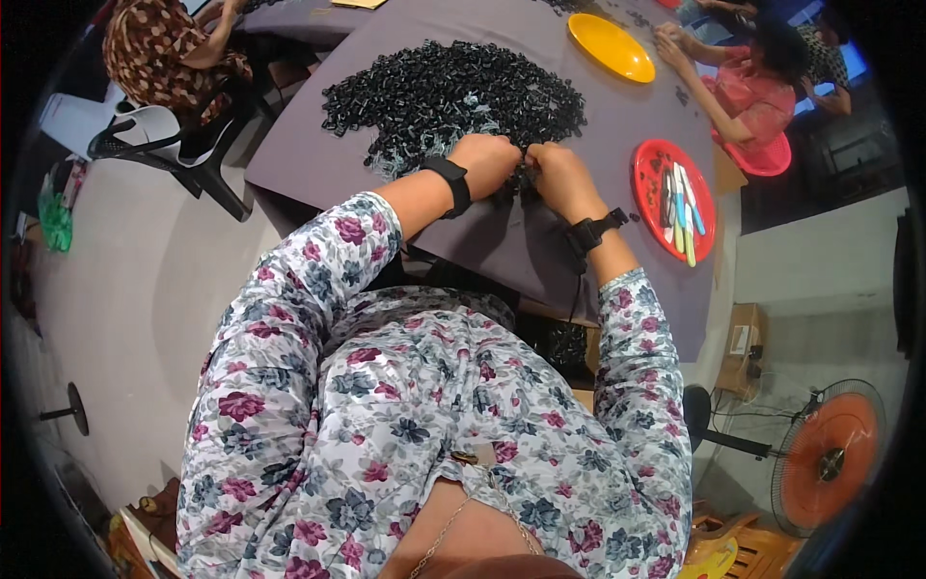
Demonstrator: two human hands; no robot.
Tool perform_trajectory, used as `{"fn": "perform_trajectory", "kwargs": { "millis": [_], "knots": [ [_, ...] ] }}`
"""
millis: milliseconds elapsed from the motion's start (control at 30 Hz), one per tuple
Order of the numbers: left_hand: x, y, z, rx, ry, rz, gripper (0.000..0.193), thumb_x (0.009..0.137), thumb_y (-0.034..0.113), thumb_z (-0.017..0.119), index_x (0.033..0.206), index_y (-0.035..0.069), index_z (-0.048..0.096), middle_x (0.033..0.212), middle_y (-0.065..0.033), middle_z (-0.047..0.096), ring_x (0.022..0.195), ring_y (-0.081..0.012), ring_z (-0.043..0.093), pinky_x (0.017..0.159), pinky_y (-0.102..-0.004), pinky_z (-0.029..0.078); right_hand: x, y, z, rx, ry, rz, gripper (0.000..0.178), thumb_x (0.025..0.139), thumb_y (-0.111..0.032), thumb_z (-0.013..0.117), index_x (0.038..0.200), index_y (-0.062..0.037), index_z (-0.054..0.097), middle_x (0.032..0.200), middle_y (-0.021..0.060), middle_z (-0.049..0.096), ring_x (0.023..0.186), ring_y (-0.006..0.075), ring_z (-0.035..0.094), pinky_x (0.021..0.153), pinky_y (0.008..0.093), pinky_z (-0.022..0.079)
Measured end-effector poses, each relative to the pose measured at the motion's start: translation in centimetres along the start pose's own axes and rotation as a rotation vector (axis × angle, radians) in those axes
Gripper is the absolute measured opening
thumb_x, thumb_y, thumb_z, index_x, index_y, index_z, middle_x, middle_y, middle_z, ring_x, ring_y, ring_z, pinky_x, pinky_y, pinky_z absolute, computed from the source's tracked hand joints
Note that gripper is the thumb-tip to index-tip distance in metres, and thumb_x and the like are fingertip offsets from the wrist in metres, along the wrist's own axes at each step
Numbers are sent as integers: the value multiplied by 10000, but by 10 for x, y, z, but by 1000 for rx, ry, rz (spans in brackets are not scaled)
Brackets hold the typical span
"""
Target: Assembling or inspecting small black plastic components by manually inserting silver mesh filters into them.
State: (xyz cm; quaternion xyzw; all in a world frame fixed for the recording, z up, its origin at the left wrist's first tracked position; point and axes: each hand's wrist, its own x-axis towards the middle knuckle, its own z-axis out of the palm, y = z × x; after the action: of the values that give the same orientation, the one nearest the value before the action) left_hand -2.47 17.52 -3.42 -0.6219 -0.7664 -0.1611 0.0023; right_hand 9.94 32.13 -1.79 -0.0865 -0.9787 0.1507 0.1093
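Observation:
A broad heap of small black plastic pieces [453, 92] covers the middle of the table, with pale thin scraps [391, 159] along its near edge. At that near edge my left hand [485, 162] and my right hand [562, 179] come together, nearly touching. Both have their fingers closed in a pinch. A small dark bit shows between the fingertips, too small to make out clearly. Each wrist wears a black strap. To the right of my right hand lies a red plate [644, 183] holding several knives [683, 207] and some small dark bits.
A yellow plate [612, 48] sits at the far right of the grey-covered table [299, 159]. Across the table, people work at the left and right. A black-and-white chair [174, 145] stands at left; an orange fan [828, 463] and a cardboard box [741, 347] are at lower right.

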Motion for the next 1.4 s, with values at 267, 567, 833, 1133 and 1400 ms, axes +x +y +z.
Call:
{"fn": "perform_trajectory", "kwargs": {
  "millis": [267, 567, 833, 1133, 1400],
  "knots": [
    [-7, -1, -12, -109, 43, -61, 105, 727, 28, 665, 830, 14, 671, 868, -208, 686, 876, -404, 677, 769, -478, 551, 1, -10, -6, 75, 55, 47, 63, 824, 6, 596, 863, -43, 593, 869, 197, 663, 871, 422, 639, 714, 497, 496],
    [-13, -8, -20, -279, 79, -105, 159, 689, -9, 654, 846, 16, 640, 833, -208, 672, 862, -409, 662, 733, -471, 517, 0, -9, -4, 196, 98, -35, 103, 817, 3, 638, 913, -33, 651, 897, 189, 668, 863, 405, 652, 731, 455, 517],
    [-24, -16, -29, -335, 39, -180, 139, 693, -3, 660, 825, 34, 641, 849, -201, 680, 862, -421, 661, 744, -497, 513, -5, -18, -9, 240, 10, 8, 190, 791, 34, 679, 971, -18, 643, 922, 153, 617, 837, 335, 644, 749, 403, 516],
    [-34, -12, -25, -384, 46, -191, 124, 691, 13, 681, 813, 29, 670, 834, -212, 683, 847, -412, 669, 744, -476, 527, -6, -18, -5, 337, 51, 12, 233, 812, 85, 631, 1024, -11, 637, 857, 60, 587, 730, 137, 562, 652, 289, 465],
    [-43, 2, -36, -728, 94, -347, 110, 705, 16, 708, 800, 21, 653, 764, -157, 672, 717, -307, 664, 666, -379, 522, -7, -49, -5, 855, -69, 119, 221, 865, 86, 572, 1059, 2, 639, 914, 56, 704, 715, 100, 656, 641, 239, 521]
  ]
}}
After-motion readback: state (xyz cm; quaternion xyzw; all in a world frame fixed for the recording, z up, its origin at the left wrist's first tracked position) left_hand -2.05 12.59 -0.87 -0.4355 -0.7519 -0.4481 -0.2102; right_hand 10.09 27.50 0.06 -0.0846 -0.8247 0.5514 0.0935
